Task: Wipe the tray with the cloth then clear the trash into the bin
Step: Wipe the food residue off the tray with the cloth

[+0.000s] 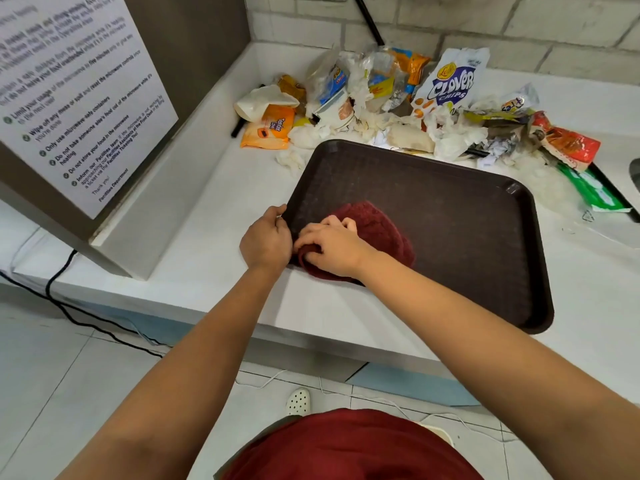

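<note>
A dark brown tray (450,216) lies on the white counter, its near right corner hanging over the front edge. A dark red cloth (377,225) is bunched on the tray's near left corner. My right hand (332,247) grips the cloth with curled fingers and presses it on the tray. My left hand (266,239) holds the tray's left rim, thumb on the edge. A heap of trash (398,105) lies behind the tray: snack bags, crumpled tissues, wrappers. No bin is in view.
A grey cabinet with a printed notice (79,98) stands on the counter at the left. A tiled wall (485,22) runs behind the trash. A black cable (59,278) hangs off the counter's left front. Green and red packets (585,181) lie at the right.
</note>
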